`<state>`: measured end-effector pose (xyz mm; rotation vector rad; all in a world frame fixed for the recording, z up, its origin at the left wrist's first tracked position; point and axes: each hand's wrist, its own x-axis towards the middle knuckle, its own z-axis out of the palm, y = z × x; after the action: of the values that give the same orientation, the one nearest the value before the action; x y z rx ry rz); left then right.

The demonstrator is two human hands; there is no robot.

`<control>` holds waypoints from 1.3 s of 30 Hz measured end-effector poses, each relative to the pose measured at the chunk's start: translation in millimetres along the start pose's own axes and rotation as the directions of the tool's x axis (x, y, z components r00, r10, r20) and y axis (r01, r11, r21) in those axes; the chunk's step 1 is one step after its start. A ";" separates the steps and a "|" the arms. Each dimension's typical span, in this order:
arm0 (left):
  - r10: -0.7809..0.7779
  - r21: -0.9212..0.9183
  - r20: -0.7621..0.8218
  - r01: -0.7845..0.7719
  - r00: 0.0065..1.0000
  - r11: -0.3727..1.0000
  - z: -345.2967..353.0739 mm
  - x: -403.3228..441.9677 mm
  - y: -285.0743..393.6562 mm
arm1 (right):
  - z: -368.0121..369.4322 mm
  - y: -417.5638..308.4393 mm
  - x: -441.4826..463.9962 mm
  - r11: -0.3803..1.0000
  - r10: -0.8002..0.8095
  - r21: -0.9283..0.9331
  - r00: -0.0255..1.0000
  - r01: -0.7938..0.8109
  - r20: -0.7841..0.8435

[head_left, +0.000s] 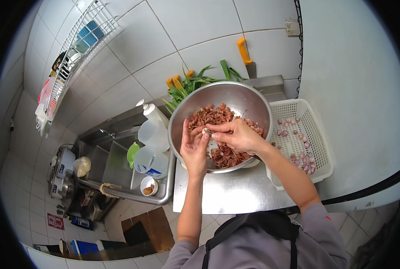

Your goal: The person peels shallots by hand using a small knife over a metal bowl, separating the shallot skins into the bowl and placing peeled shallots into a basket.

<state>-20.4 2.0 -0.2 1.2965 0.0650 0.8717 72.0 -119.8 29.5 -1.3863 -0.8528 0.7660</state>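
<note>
Over a large steel bowl point(259, 105), both of my hands meet around a small pale bulb point(205, 131), perhaps a shallot or garlic. My left hand point(194, 150) holds it between thumb and fingertips. From the right, my right hand point(238, 136) pinches at the same piece; any small tool in it is too hidden to make out. Reddish-brown peelings point(227, 157) lie in the bowl below and behind my hands. To the right of the bowl, a white perforated basket point(289, 139) holds several pinkish shallots point(306, 162).
Behind the bowl are green leaves point(179, 92) and an orange-handled knife point(244, 51) standing by the wall. At left, a steel sink point(114, 168) has plastic jugs point(150, 161), a pump bottle point(155, 112) and a small white bowl point(149, 185) beside it.
</note>
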 end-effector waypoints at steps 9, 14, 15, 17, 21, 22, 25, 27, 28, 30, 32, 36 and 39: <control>-0.026 -0.036 -0.080 0.023 0.996 0.999 -0.5 -1.3 -4.2 | 7.3 18.0 6.5 0.940 0.015 0.342 1.000 -0.009 -0.014; -0.099 -0.187 -0.081 0.082 0.992 0.979 2.1 0.4 -6.2 | 5.6 21.7 13.5 0.871 0.079 0.489 0.995 -0.043 -0.054; -0.133 -0.262 -0.077 0.109 0.988 0.959 -0.4 0.8 -9.3 | 5.1 23.9 14.9 0.846 0.110 0.530 0.991 -0.055 -0.072; -0.159 -0.340 -0.064 0.129 0.985 0.932 -5.3 3.6 -11.8 | -4.8 26.2 18.9 0.900 0.131 0.430 0.986 -0.075 -0.102; -0.208 -0.352 -0.040 0.181 0.977 0.918 -8.8 4.4 -8.0 | -7.3 5.7 3.2 0.983 0.045 0.185 0.989 -0.019 -0.139; -0.181 -0.305 -0.039 0.161 0.983 0.939 -9.3 3.9 -9.7 | -4.3 1.6 0.6 0.989 0.012 0.146 0.988 0.011 -0.153; -0.118 -0.206 -0.010 0.114 0.993 0.972 -5.5 1.3 -7.0 | -3.6 12.7 6.2 0.970 -0.240 -0.051 0.971 0.239 -0.011; -0.074 -0.153 0.018 0.076 0.997 0.985 -6.0 0.7 -5.8 | -1.7 6.3 3.4 0.978 -0.175 -0.119 0.985 0.174 0.001; -0.063 -0.141 0.007 0.063 0.998 0.988 -5.4 -0.4 -5.1 | -0.2 2.7 2.4 0.978 -0.143 -0.153 0.990 0.143 0.007; -0.038 -0.113 -0.014 0.037 0.999 0.993 -0.8 -3.1 -1.5 | 4.2 12.2 7.5 0.954 -0.280 -0.113 0.960 0.278 -0.006; -0.020 -0.102 -0.036 0.016 0.999 0.995 1.5 -4.7 0.5 | 5.4 16.2 10.6 0.946 -0.307 -0.119 0.952 0.303 -0.017; -0.009 -0.072 -0.072 0.004 0.997 0.997 -1.1 -7.8 -2.8 | 8.1 21.6 14.4 0.951 -0.262 -0.177 0.965 0.252 -0.034; -0.015 -0.055 -0.072 0.011 0.997 0.998 -2.4 -9.8 -2.8 | 5.1 11.3 7.7 0.987 -0.030 0.155 0.999 0.028 0.010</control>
<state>-26.9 -1.8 -7.4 1.2126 0.1057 0.9031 71.9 -110.0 18.6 -1.2297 -0.8042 0.8024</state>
